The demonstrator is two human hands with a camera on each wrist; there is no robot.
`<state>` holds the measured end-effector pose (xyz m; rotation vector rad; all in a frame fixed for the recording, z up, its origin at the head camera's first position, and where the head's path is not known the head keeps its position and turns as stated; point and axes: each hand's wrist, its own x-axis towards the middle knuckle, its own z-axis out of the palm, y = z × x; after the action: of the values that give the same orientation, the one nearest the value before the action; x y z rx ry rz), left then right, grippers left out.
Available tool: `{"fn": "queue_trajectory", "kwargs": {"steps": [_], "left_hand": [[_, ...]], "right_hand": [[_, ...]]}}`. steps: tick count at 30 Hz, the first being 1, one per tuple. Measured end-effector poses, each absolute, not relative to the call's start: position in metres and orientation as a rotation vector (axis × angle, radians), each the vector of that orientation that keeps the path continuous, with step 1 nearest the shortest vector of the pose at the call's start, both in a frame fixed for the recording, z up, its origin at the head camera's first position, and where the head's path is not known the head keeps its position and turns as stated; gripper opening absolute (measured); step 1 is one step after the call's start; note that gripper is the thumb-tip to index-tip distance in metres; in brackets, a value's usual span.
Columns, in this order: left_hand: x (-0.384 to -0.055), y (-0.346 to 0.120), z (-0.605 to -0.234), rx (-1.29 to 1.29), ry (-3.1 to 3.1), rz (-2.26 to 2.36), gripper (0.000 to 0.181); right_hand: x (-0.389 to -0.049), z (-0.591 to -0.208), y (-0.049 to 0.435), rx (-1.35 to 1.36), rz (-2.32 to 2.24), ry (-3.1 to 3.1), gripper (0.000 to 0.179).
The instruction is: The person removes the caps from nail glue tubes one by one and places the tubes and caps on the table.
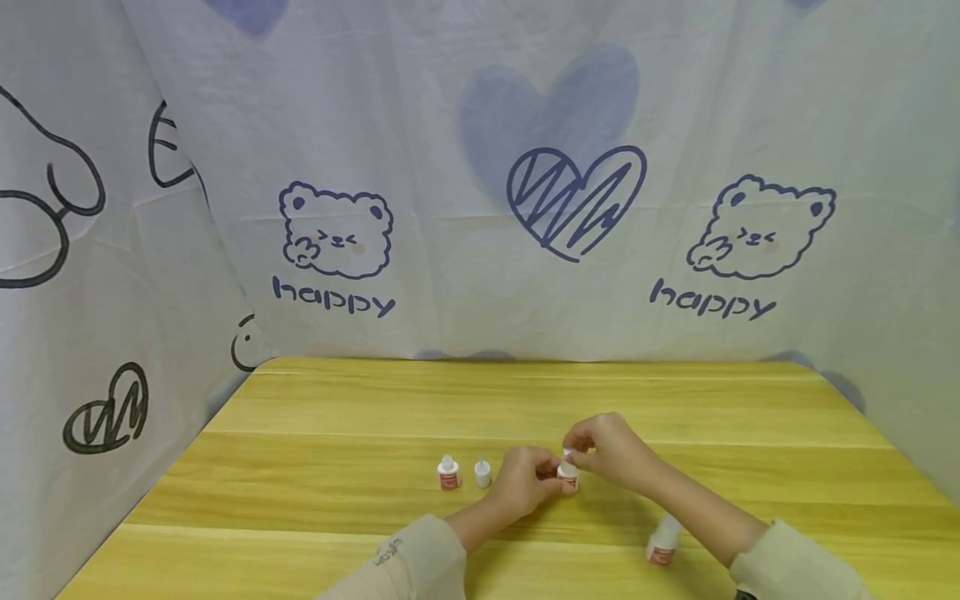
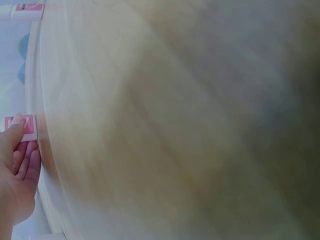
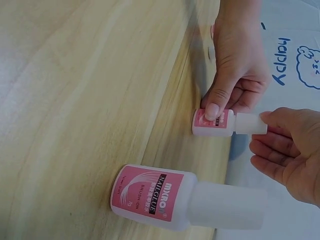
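In the head view my left hand (image 1: 521, 483) holds a small white nail glue bottle (image 1: 567, 482) with a pink label, upright on the table. Its thumb lies across the label in the right wrist view. My right hand (image 1: 611, 450) pinches the white cap (image 3: 251, 124) at the bottle's top between thumb and fingers. Whether the cap sits fully on the neck, I cannot tell. The left wrist view shows the left hand (image 2: 20, 182) around the same bottle (image 2: 31, 131).
Left of the hands stand another nail glue bottle (image 1: 448, 475) and a separate white cap (image 1: 482, 474) with a thin stem pointing up. A third nail glue bottle (image 1: 662, 546) stands nearer, below the right forearm. The wooden table (image 1: 337, 400) ends at a printed curtain (image 1: 450, 250).
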<state>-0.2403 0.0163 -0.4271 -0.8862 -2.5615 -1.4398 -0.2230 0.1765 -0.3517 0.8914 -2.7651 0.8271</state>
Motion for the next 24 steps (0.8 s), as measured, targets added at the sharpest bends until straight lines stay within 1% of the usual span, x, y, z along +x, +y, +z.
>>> {"fn": "queue_trajectory", "kwargs": {"steps": [7, 13, 18, 24], "left_hand": [[-0.2408, 0.0162, -0.4278, -0.888, -2.563, -1.446, 0.015], [-0.2408, 0.0160, -0.4279, -0.883, -2.564, -1.464, 0.015], [-0.2404, 0.0164, -0.4280, -0.880, -2.556, -1.469, 0.015], [-0.2400, 0.0167, -0.4272, -0.881, -2.549, -1.486, 0.016]], "right_hand": [[-0.2238, -0.3504, 0.1775, 0.942, 0.839, -2.764, 0.004], [-0.2247, -0.3526, 0.1771, 0.914, 0.841, -2.748, 0.013], [-0.2252, -0.3564, 0.1767, 0.863, 0.858, -2.707, 0.006], [-0.2267, -0.3589, 0.1763, 0.849, 0.861, -2.713, 0.009]]}}
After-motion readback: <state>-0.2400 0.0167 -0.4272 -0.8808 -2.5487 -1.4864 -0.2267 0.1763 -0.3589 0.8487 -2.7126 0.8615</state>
